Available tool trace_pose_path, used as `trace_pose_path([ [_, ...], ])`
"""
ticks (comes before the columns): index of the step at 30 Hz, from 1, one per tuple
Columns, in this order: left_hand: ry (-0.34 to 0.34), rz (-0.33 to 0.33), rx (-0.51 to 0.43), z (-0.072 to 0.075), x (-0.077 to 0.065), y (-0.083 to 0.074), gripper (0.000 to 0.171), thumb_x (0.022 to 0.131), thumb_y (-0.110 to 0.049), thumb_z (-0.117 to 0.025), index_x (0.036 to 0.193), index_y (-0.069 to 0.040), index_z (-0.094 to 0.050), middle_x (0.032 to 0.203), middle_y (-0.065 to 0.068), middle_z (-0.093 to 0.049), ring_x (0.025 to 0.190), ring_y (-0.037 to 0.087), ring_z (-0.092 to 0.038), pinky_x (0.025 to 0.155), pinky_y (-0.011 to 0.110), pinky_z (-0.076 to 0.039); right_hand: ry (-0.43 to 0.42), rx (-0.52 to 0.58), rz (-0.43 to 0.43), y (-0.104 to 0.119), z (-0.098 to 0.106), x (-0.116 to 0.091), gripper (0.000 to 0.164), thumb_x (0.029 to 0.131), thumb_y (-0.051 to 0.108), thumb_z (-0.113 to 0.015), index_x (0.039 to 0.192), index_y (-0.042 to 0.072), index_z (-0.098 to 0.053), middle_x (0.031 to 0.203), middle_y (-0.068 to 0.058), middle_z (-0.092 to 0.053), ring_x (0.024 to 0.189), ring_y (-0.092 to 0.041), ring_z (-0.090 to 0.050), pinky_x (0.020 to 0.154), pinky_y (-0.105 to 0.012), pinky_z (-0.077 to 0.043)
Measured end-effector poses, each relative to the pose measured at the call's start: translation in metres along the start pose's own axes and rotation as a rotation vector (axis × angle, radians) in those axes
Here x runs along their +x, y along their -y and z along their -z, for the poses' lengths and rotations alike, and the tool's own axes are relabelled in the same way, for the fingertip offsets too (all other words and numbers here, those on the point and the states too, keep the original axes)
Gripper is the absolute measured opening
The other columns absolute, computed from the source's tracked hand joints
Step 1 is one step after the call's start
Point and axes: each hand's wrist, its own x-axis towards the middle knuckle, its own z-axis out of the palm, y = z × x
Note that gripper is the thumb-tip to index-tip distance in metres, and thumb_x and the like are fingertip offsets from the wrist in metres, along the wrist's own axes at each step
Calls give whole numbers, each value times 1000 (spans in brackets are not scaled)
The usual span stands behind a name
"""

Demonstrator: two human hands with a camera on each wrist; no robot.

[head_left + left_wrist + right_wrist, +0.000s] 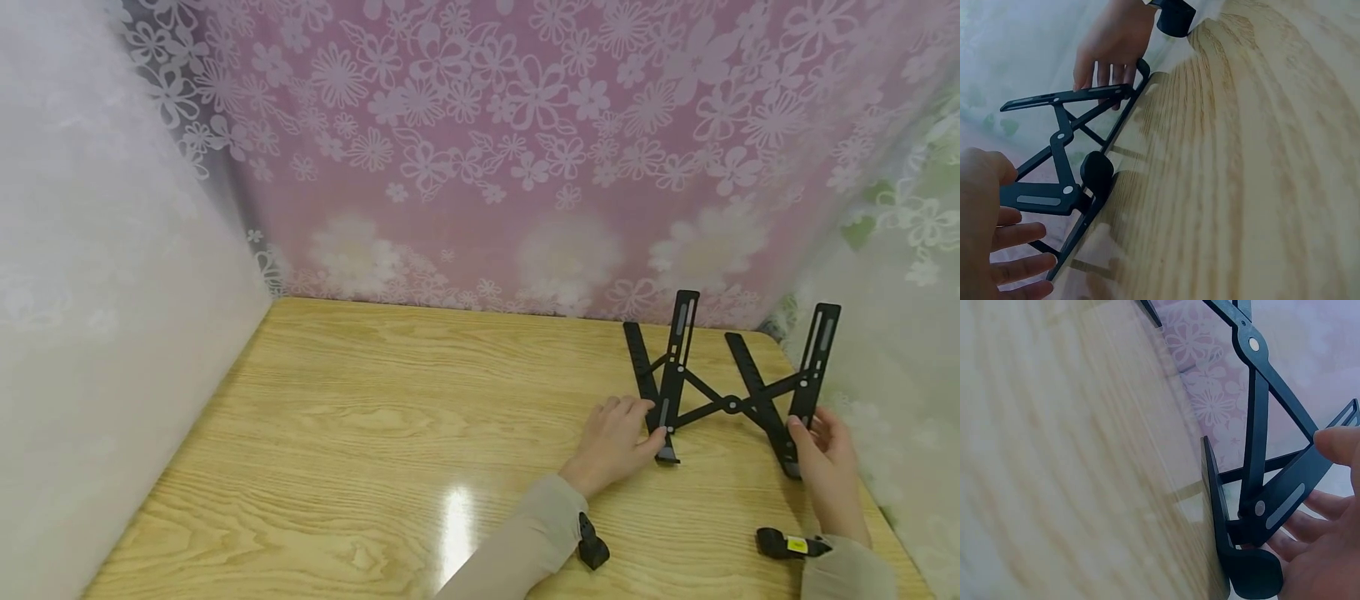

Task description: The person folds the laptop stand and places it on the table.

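Note:
A black folding laptop stand (732, 405) is opened out at the right of the table, its two slotted support arms raised and joined by crossed bars. My left hand (611, 442) holds the lower part of the left support, thumb in front and fingers on the far side. At the right support, my right hand (828, 462) grips the lower end between thumb and fingers. The right wrist view shows the right thumb above the slanted arm of the stand (1297, 487) and the fingers beneath. In the left wrist view, the left fingers (1019, 237) are spread below the arm.
The wood-grain table (360, 433) extends to the left of the stand. A pink flowered curtain (465, 150) hangs along the back edge, with pale sheets (112, 250) at both sides. Black wrist cameras (592, 546) sit at both sleeves.

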Motion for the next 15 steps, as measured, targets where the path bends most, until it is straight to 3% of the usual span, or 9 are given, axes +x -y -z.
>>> trace_pose_path([
  [9, 10, 55, -148, -8, 2, -8, 50, 101, -43, -49, 141, -13, -52, 122, -8, -64, 106, 8, -56, 88, 22, -44, 19, 15, 34, -4, 1, 0, 67, 104, 40, -46, 158, 12, -20, 144, -8, -40, 121, -2, -41, 77, -3, -34],
  [15, 51, 93, -222, -13, 2, -8, 54, 101, -42, -51, 146, -13, -47, 125, -8, -63, 107, 9, -55, 92, 22, -43, 21, 55, 82, -7, 0, 1, 62, 102, 31, -54, 156, 20, -26, 127, 17, -49, 112, 3, -43, 76, -3, -35],
])
